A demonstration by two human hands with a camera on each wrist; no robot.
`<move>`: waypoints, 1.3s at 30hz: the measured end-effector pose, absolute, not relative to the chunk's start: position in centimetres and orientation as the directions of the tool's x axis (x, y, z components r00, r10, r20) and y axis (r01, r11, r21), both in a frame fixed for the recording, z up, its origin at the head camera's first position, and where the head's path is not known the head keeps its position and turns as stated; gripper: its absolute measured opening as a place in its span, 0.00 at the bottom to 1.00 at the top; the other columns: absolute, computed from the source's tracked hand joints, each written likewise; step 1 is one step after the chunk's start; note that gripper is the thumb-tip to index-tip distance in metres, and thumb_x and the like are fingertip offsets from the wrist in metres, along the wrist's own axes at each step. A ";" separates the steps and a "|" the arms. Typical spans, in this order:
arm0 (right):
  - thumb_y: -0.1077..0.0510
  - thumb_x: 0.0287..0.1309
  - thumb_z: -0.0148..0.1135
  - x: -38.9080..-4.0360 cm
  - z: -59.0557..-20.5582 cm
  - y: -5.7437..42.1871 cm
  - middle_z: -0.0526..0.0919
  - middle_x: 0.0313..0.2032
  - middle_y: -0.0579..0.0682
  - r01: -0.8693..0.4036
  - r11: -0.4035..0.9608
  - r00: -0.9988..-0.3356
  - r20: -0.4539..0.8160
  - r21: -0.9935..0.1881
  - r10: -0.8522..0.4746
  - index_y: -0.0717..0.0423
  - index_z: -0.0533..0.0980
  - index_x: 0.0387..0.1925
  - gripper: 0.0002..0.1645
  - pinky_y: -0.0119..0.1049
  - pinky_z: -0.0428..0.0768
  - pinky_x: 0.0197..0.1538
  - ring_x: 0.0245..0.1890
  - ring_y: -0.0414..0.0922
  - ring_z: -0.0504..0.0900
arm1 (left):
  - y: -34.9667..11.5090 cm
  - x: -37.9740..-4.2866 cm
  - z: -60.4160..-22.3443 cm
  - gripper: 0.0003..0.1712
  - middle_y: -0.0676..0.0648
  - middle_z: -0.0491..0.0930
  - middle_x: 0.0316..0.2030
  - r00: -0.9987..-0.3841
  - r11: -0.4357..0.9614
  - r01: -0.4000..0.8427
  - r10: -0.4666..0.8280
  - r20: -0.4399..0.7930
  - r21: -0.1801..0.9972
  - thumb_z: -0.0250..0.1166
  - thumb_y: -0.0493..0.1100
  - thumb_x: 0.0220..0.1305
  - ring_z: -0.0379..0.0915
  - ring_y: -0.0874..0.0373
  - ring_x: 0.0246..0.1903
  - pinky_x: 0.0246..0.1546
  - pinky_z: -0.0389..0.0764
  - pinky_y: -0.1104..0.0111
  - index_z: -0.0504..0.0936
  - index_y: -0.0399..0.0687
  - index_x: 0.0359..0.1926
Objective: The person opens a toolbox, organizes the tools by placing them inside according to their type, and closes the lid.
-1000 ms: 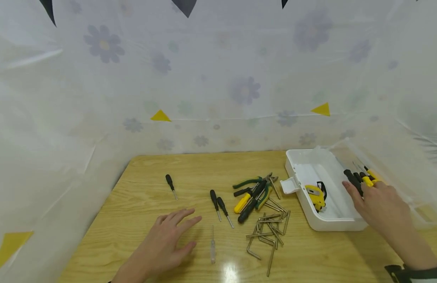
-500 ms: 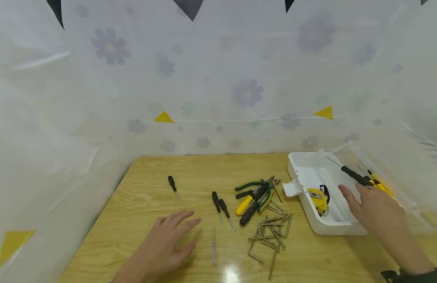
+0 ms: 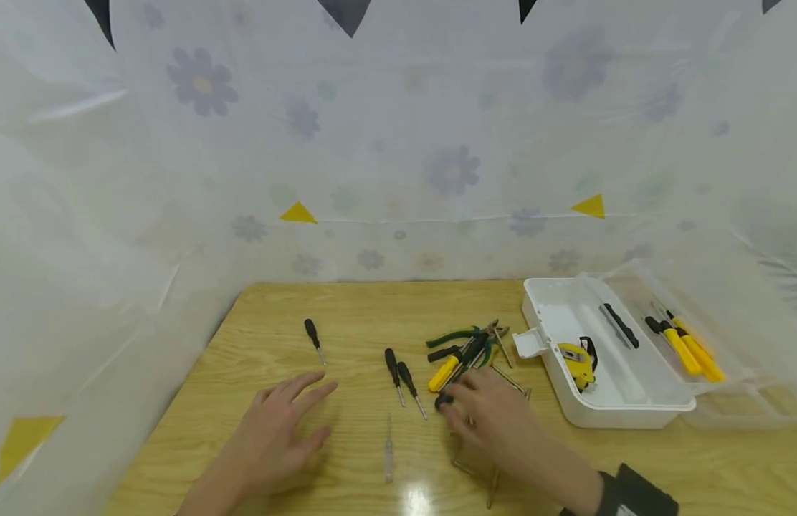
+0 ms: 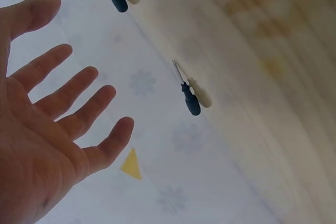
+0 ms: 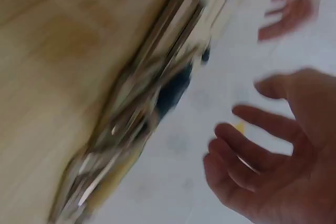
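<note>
My right hand (image 3: 502, 423) hovers over the tool pile with fingers loosely bent and nothing held; its fingertips overlap a black handle end (image 3: 444, 400). Under and around it lie bent metal rods like hex keys (image 3: 463, 467), green-handled pliers (image 3: 450, 335) and a yellow-handled screwdriver (image 3: 442, 375). My left hand (image 3: 266, 430) is spread and empty above the table's left part. Nearest to it are a clear-handled screwdriver (image 3: 389, 462), two small black screwdrivers (image 3: 391, 362) side by side, and a single black screwdriver (image 4: 191, 99) farther back.
At the right, a white toolbox (image 3: 621, 418) stands with its clear lid (image 3: 753, 358) swung out. Inside are a yellow tape measure (image 3: 574, 364) and a black-handled tool (image 3: 621, 325). Yellow-handled screwdrivers (image 3: 685, 350) lie in the lid. A plastic sheet (image 3: 398, 143) surrounds the table.
My right hand has let go of a black-handled screwdriver at the toolbox, which now lies inside, and has swung left over the tool pile. My left hand has drifted slightly left.
</note>
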State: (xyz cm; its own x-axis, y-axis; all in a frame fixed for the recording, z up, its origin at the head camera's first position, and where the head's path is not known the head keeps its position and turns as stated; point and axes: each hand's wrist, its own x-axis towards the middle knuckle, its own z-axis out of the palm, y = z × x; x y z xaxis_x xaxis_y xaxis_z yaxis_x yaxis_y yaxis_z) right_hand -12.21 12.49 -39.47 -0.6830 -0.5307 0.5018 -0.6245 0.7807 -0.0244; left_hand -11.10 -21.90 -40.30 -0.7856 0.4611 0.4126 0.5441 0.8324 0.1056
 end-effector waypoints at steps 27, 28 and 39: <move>0.41 0.71 0.59 -10.8 -41.7 5.8 0.79 0.32 0.37 -0.861 0.503 -0.508 0.076 -0.072 -0.858 0.40 0.84 0.37 0.13 0.23 0.70 0.32 0.31 0.31 0.69 | -23.7 -10.2 -40.8 0.34 0.49 0.82 0.59 -0.758 0.849 0.527 0.446 0.477 0.044 0.78 0.50 0.53 0.80 0.54 0.56 0.42 0.79 0.53 0.81 0.59 0.63; 0.43 0.69 0.63 -10.8 -41.8 6.0 0.79 0.32 0.37 -0.859 0.506 -0.511 0.064 -0.080 -0.857 0.41 0.85 0.36 0.10 0.23 0.69 0.33 0.31 0.31 0.69 | -23.6 -10.2 -40.8 0.34 0.49 0.82 0.59 -0.757 0.847 0.529 0.446 0.477 0.047 0.78 0.50 0.53 0.80 0.55 0.56 0.43 0.78 0.53 0.81 0.60 0.63; 0.57 0.62 0.69 -11.4 -41.7 10.4 0.75 0.27 0.38 -0.712 0.653 -0.683 0.038 -0.259 -0.729 0.48 0.79 0.36 0.04 0.28 0.70 0.28 0.25 0.31 0.67 | -23.2 -10.1 -40.9 0.32 0.50 0.82 0.60 -0.783 0.846 0.523 0.433 0.447 0.098 0.77 0.50 0.55 0.80 0.54 0.57 0.44 0.79 0.50 0.82 0.61 0.62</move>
State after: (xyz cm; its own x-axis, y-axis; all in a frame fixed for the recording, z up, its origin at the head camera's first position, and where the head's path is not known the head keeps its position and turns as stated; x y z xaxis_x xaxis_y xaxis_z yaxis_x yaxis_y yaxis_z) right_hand -11.38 10.42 -41.72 -0.6830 -0.7294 0.0377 -0.7117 0.6530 -0.2590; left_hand -10.12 -23.21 -40.85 -0.7831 0.4327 0.4466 0.5235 0.8464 0.0979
